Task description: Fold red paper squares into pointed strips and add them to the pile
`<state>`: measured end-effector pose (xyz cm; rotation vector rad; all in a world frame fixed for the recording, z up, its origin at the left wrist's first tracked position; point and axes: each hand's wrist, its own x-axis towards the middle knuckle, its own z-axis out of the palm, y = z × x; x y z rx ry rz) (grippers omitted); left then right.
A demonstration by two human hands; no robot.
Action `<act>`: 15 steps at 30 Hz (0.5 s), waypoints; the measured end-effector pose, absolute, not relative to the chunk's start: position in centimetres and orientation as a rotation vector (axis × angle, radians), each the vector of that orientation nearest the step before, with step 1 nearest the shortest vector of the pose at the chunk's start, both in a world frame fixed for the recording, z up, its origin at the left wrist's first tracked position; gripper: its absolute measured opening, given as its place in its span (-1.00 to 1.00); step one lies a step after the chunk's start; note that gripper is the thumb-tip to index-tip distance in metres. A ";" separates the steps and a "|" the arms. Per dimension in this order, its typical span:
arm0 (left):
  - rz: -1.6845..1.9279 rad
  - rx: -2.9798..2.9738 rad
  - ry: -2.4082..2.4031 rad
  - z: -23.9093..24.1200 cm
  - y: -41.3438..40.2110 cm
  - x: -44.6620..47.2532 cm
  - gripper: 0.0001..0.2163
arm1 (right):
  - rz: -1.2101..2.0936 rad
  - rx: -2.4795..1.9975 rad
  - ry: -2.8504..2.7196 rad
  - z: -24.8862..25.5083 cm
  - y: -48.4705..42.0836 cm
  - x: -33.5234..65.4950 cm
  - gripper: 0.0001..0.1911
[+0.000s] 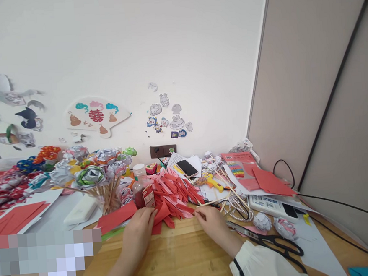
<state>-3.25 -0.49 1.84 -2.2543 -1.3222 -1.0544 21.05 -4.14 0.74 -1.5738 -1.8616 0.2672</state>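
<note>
My left hand (pixel 139 233) rests on the wooden table (pixel 180 260), fingers lying flat on a folded red paper piece (pixel 160 218). My right hand (pixel 213 224) is to its right, fingertips pinched at the end of a red paper strip (pixel 185 209) from the pile of red strips (pixel 171 191). A thin wooden stick (pixel 207 202) lies just beyond the right fingers. A small bottle with a red label (pixel 142 187) stands right behind the left hand.
Paper roses on sticks (pixel 92 178) stand at left. A phone (pixel 187 168), red sheets (pixel 265 182), a bead string (pixel 237 205), scissors (pixel 273 243) and cables (pixel 340 205) lie at right. A wall rises behind the table.
</note>
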 end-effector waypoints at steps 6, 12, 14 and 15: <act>-0.942 -2.433 -0.793 1.0 -3.5 0.5 -0.65 | 0.135 -1.159 -2.126 0.9 -5.7 20.2 -0.69; -0.901 -2.454 -0.621 -0.5 -4.2 2.2 -0.59 | -0.131 -1.048 -2.366 -1.0 -5.7 20.0 -0.91; -0.872 -2.499 -0.628 -0.7 -4.2 2.2 -0.61 | -0.188 -1.030 -2.409 -1.3 -5.5 20.4 -0.88; -0.852 -2.520 -0.639 -0.8 -4.3 2.2 -0.63 | -0.200 -1.032 -2.426 -1.2 -5.6 20.6 -0.87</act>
